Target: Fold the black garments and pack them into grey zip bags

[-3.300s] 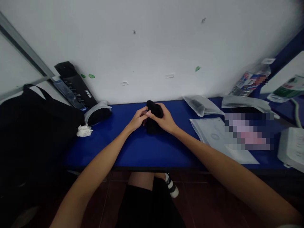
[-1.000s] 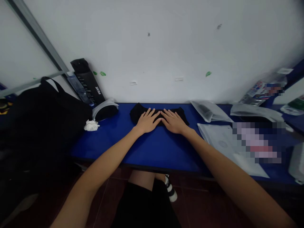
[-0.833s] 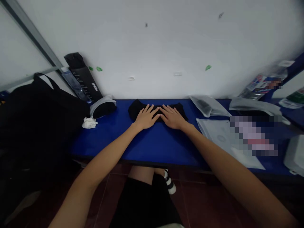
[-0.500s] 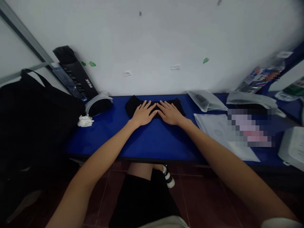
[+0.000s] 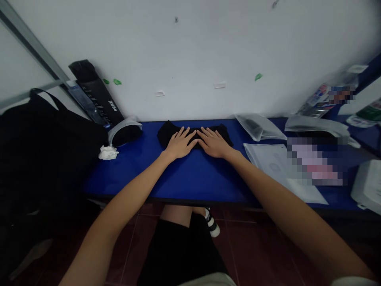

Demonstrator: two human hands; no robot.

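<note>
A black cloth item [image 5: 165,133] lies on the blue table [image 5: 190,178], near its back edge by the wall. My left hand [image 5: 180,144] rests flat on the cloth's left part, fingers spread. On the right part lies my right hand [image 5: 213,143], palm down, its fingers also apart. The tips of the two hands nearly meet at the middle. Both ends of the cloth stick out beyond the hands; its middle is mostly covered by them.
At the left are a black bag [image 5: 50,151], a crumpled white tissue [image 5: 108,152], a black cap-like item [image 5: 126,134] and a black PEAK umbrella-like tube [image 5: 102,93]. At the right lie translucent pouches [image 5: 262,127], a flat plastic sleeve [image 5: 274,163] and bottles [image 5: 321,97].
</note>
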